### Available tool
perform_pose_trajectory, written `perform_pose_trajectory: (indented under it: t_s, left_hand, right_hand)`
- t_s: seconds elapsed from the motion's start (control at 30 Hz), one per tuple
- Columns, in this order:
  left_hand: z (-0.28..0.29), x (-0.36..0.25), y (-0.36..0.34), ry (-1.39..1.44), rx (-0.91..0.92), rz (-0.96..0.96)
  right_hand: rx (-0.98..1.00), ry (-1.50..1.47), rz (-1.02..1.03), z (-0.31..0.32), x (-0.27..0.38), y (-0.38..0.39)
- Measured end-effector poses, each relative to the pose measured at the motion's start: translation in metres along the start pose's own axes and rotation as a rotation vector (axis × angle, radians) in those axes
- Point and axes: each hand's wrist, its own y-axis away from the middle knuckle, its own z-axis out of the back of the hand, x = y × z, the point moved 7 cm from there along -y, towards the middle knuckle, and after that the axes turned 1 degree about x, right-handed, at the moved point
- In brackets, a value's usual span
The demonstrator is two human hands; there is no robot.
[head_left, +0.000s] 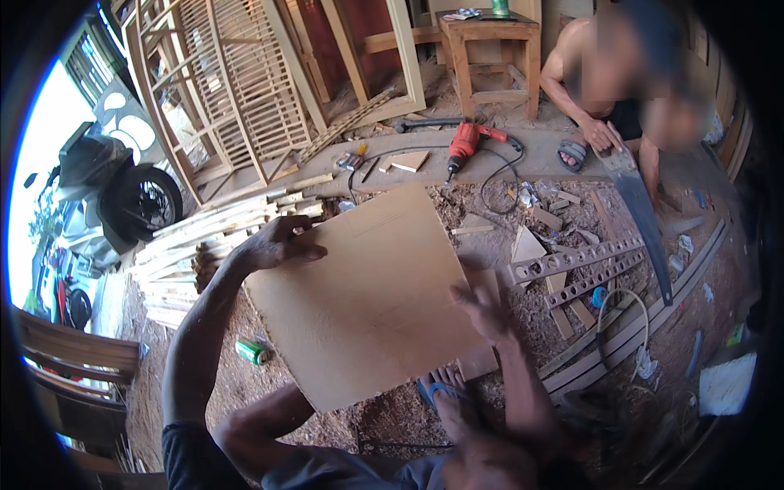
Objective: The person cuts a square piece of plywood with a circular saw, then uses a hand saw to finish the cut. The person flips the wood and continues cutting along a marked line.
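A thin tan board [367, 298], roughly square with ragged edges, is held in front of me above the shavings. My left hand [282, 243] grips its upper left edge, fingers lying over the top face. At its right edge is my right hand [483, 314], slightly blurred, with the fingers closed around the rim. The parts of both hands under the board are hidden. Beneath its right side, another flat wooden piece [482, 362] shows partly, next to my sandalled foot [449, 400].
A co-worker at the right holds a handsaw [641, 212]. Beyond the board lies a red corded drill [469, 145]. Wooden strips with round holes [576, 260] and offcuts lie right, stacked slats [204, 245] left, near a green can [251, 351]. A wooden stool [490, 33] stands behind.
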Motion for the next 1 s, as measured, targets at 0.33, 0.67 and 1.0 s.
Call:
perform_pose_trajectory:
  t_s: [0.33, 0.67, 1.0]
  left_hand:
    - [-0.033, -0.001, 0.022, -0.148, -0.776, -0.306]
    - [-0.258, 0.071, 0.091, 1.688, -1.203, 0.095]
    - [-0.209, 0.121, 0.079, 1.532, -1.045, 0.057]
  right_hand:
    - [-0.387, -0.123, -0.089, -0.020, -0.070, 0.054]
    - [-0.584, -0.415, -0.004, -0.011, -0.113, 0.037]
    - [-0.600, -0.181, 0.013, -0.024, -0.060, 0.061]
